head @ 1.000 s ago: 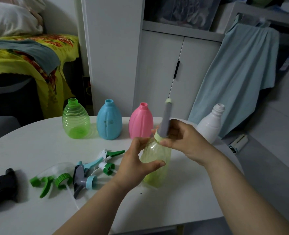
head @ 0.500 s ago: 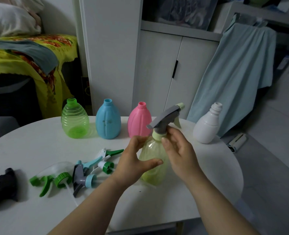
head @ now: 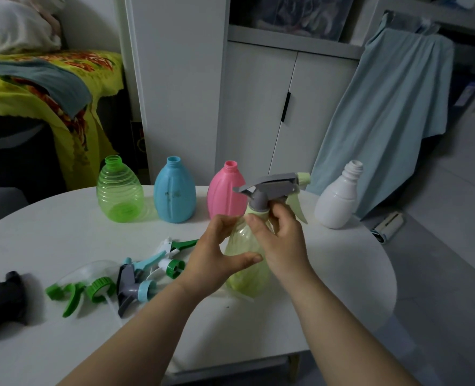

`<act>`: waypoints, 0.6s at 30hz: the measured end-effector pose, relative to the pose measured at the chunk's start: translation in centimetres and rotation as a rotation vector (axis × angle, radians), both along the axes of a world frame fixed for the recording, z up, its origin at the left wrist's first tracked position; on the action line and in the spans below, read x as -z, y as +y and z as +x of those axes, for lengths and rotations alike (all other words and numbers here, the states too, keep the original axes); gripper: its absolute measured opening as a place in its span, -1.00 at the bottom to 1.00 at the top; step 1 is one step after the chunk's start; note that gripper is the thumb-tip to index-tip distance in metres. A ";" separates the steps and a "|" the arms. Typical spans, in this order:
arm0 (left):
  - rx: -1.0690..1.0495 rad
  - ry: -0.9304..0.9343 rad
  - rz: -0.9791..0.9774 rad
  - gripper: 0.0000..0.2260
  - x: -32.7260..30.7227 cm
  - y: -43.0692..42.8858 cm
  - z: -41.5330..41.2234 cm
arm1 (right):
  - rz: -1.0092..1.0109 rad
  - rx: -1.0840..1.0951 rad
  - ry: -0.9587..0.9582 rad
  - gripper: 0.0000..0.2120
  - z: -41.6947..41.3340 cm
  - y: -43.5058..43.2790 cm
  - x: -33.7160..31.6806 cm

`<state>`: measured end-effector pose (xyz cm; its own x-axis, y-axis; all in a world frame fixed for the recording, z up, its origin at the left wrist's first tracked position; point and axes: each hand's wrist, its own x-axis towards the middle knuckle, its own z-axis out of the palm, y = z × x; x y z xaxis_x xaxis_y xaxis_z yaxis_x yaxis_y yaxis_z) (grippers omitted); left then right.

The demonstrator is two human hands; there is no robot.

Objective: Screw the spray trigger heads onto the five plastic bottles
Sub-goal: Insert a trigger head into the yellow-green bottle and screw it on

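Observation:
A pale yellow bottle (head: 246, 270) stands on the white table (head: 328, 288) in front of me. My left hand (head: 217, 260) wraps around its body. A grey trigger head (head: 272, 186) with a pale yellow nozzle sits on its neck, and my right hand (head: 279, 240) pinches the collar just below it. Behind stand a green bottle (head: 119, 190), a blue bottle (head: 174, 190), a pink bottle (head: 225, 192) and a white bottle (head: 338, 200), all with bare necks. Loose trigger heads lie at my left: green (head: 77, 292), grey and blue (head: 134, 284), white and green (head: 172, 254), black (head: 2, 293).
The table's rounded edge runs close on the right and near side. White cabinet doors (head: 286, 107) and a hanging light blue cloth (head: 384, 112) stand behind the table. A bed with a yellow cover (head: 36, 87) is at the far left. A small grey device (head: 388, 227) lies on the floor.
The trigger head has turned on the bottle, its nozzle swinging from upright-looking to pointing right. My right hand shifted its grip on the collar; my left hand stayed on the bottle.

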<state>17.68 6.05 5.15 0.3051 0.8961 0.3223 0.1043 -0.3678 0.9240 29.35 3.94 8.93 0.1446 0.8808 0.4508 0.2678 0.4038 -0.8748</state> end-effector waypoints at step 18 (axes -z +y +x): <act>0.070 -0.023 -0.007 -0.54 0.3 0.8 -0.3 | -0.049 -0.029 0.073 -0.76 0.1 0.5 -0.1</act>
<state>17.38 6.82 4.81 0.3592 0.8752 0.3240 0.0572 -0.3672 0.9284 29.49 4.41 9.01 0.1491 0.9058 0.3965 0.1915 0.3670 -0.9103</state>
